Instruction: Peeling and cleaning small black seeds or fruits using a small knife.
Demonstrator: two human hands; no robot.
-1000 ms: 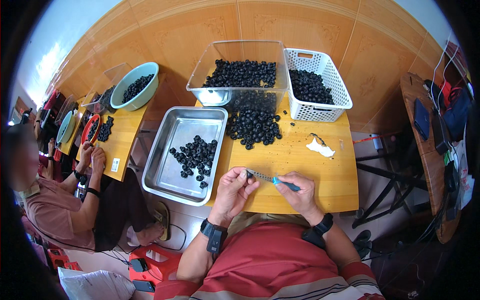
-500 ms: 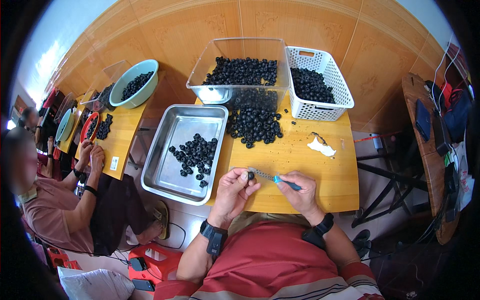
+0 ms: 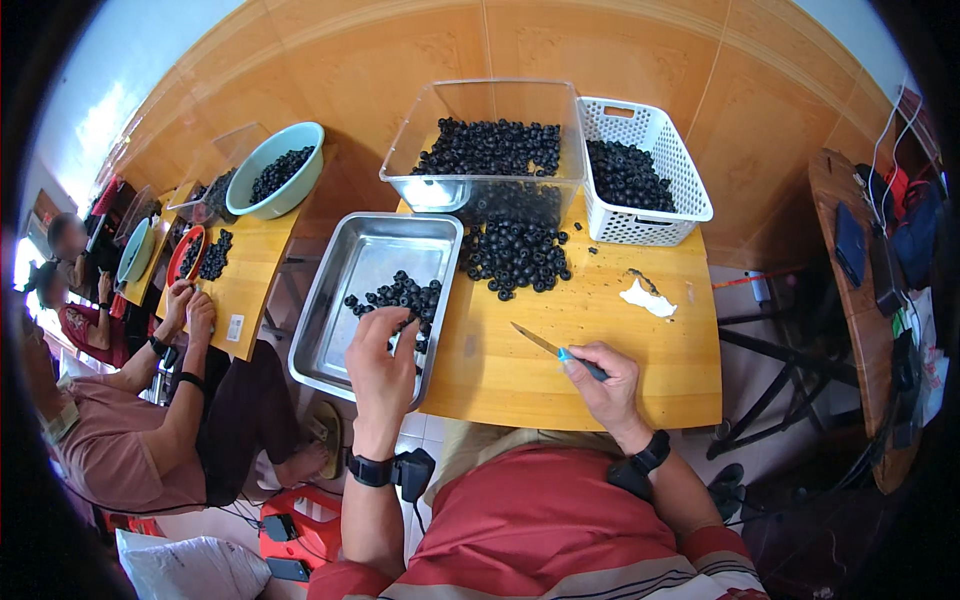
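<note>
My left hand is over the near right part of a metal tray, its thumb and fingers bent together in a pinch. Its fingertips are against a background of small round black pieces, so what they hold cannot be made out. My right hand is closed round the dark handle of a small knife. The knife has a blue band by the handle, and its blade points up and left above the wooden table. A heap of black pieces, some with a hole, lies beyond the knife.
A clear plastic bin and a white perforated basket, both with black pieces, stand at the back. White scrap lies to the right. At left, a person works by another table with a pale green basin.
My left hand has moved left from the knife to over the tray, from where it held a round black piece against the blade. My right hand still holds the knife, blade now bare.
</note>
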